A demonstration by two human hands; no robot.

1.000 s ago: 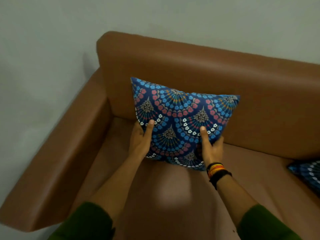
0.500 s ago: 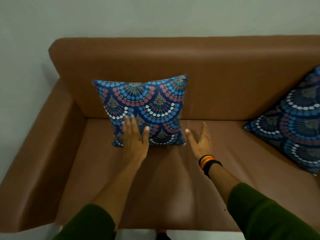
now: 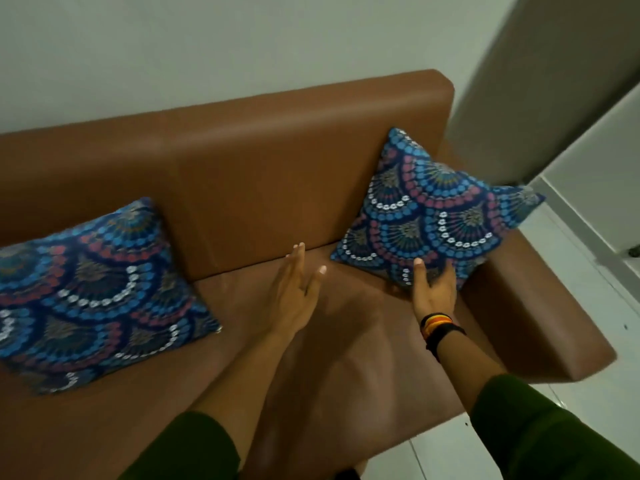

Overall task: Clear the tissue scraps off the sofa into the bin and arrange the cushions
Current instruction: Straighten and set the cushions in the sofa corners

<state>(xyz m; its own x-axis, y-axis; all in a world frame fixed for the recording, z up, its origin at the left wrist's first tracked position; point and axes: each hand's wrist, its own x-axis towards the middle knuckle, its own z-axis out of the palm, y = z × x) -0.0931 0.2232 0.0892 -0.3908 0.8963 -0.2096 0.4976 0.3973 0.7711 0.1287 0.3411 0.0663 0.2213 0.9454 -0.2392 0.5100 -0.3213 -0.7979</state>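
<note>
Two blue patterned cushions sit on a brown leather sofa (image 3: 259,174). The left cushion (image 3: 93,289) leans against the backrest at the sofa's left end. The right cushion (image 3: 433,216) stands on one corner, tilted against the backrest and right armrest. My right hand (image 3: 433,289) grips its lower corner, thumb on the front and fingers tucked underneath. My left hand (image 3: 294,296) hovers open above the middle of the seat, fingers spread, touching nothing. No tissue scraps or bin are in view.
The right armrest (image 3: 540,317) runs toward me beside the tilted cushion. White tiled floor (image 3: 588,299) lies to the right, with a grey door or panel (image 3: 540,81) and a white wall behind the sofa.
Both hands let go of the left cushion, which stays against the backrest. My view and hands swung right; my right hand has taken hold of the right cushion's lower corner.
</note>
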